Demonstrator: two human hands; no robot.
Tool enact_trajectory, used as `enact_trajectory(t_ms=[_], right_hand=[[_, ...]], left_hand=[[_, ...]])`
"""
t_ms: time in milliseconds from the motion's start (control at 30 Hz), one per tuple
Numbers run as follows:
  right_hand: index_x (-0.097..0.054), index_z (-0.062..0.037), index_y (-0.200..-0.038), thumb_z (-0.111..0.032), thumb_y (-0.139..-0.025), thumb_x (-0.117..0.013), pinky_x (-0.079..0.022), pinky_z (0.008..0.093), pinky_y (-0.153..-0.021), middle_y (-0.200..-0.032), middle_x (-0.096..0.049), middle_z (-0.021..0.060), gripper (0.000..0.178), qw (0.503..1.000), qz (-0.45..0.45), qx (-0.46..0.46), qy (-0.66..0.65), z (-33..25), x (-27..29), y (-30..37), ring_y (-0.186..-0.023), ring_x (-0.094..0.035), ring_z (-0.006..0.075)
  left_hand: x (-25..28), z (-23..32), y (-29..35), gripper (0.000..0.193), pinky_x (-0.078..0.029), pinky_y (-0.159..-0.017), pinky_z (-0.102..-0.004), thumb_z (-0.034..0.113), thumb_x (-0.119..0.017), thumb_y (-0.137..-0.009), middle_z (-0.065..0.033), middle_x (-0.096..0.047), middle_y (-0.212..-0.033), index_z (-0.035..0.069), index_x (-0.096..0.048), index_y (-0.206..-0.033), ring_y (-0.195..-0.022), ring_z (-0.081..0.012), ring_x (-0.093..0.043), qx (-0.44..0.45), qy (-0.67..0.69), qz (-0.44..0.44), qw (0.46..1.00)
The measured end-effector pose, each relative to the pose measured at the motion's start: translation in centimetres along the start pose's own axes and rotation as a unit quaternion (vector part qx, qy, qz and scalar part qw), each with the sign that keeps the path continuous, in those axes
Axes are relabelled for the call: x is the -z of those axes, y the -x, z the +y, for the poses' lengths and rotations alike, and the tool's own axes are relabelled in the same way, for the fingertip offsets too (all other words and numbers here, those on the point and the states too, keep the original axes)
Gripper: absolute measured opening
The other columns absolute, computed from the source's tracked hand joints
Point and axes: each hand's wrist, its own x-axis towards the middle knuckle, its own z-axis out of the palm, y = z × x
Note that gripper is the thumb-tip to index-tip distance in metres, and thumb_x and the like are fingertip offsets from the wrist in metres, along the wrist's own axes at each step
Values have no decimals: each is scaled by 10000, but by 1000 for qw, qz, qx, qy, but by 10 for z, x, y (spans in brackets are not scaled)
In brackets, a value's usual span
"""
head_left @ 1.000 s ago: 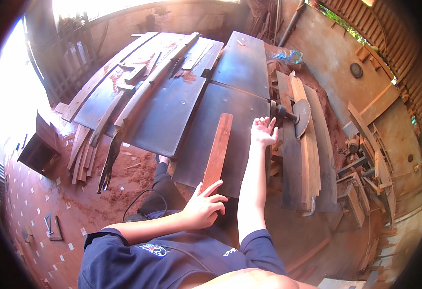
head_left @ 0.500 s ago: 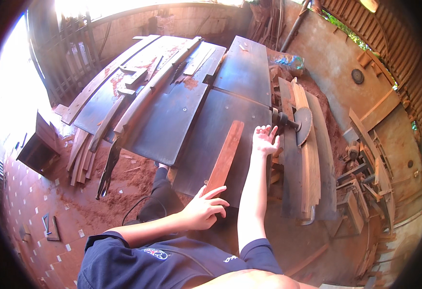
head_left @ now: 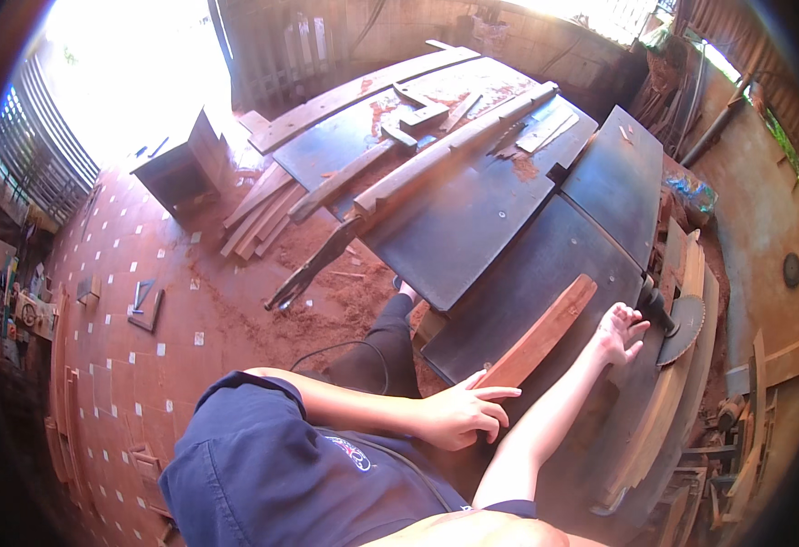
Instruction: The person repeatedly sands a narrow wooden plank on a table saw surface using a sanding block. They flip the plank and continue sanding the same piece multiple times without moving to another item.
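Note:
My left hand (head_left: 466,412) grips the near end of a reddish wooden board (head_left: 548,326), which points away over the dark metal machine table (head_left: 563,242). Some fingers of that hand stretch across the board's end. Farther right, my right hand (head_left: 620,335) is raised with its fingers apart and loosely bent, holding nothing. Just beyond it, a toothed circular saw blade (head_left: 685,330) is mounted on a dark shaft (head_left: 656,304) at the table's right side. Whether the blade turns, I cannot tell.
On the left metal table lie a long wooden beam (head_left: 458,146), clamp-like pieces (head_left: 417,117) and sawdust. Stacked strips (head_left: 258,219) lean by it. A dark box (head_left: 180,173) and a small frame (head_left: 147,308) stand on the tiled floor. Timber lengths (head_left: 659,428) run below the blade.
The view has swung to the left, so the tables and blade sit farther right in the picture. My left hand keeps its hold on the board, and my right hand stays raised near the blade.

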Motion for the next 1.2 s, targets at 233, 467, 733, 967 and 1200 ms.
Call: enact_trajectory(t_ms=[233, 467, 733, 967, 1200], right_hand=[[-600, -58, -1173, -450, -931, -401, -370, 446, -741, -956, -542, 189, 502, 999, -5, -37, 25, 9, -2, 3, -798, -472, 283], [-601, -51, -1141, -459, -943, -388, -370, 440, -737, -957, -541, 185, 501, 999, 20, -26, 18, 10, -11, 4, -798, -470, 282], [-589, -24, -1127, -430, -949, -400, -386, 454, -766, -984, -547, 210, 482, 999, 9, -30, 7, 11, -6, -1, -831, -502, 295], [-611, -49, -1149, -452, -925, -418, -372, 451, -757, -973, -523, 173, 500, 998, -11, -56, 3, 2, 3, -12, -812, -470, 274], [-577, -74, -1203, -410, -908, -469, -400, 440, -735, -975, -528, 176, 461, 998, 13, -47, 36, 9, -2, -5, -805, -478, 279]], left_hand=[[2, 3, -5, 305, -192, -1081, -771, -30, -621, -696, -9, -604, -1224, 167, -673, -923, -1494, -309, -281, 16, -1, -14, 1000], [3, -1, -22, 315, -182, -1073, -789, -38, -635, -686, -19, -602, -1226, 161, -669, -928, -1498, -310, -278, 33, -5, -23, 999], [4, -4, -29, 316, -217, -1053, -787, -33, -667, -673, -26, -609, -1197, 160, -668, -923, -1492, -313, -294, 32, -2, -9, 999], [8, -16, -55, 266, -210, -1082, -767, -29, -648, -690, -5, -624, -1171, 153, -676, -883, -1484, -305, -310, 30, -15, -19, 999], [18, -41, -93, 217, -242, -1086, -748, -32, -617, -714, -7, -633, -1163, 130, -677, -847, -1500, -282, -277, 27, -42, -34, 998]])
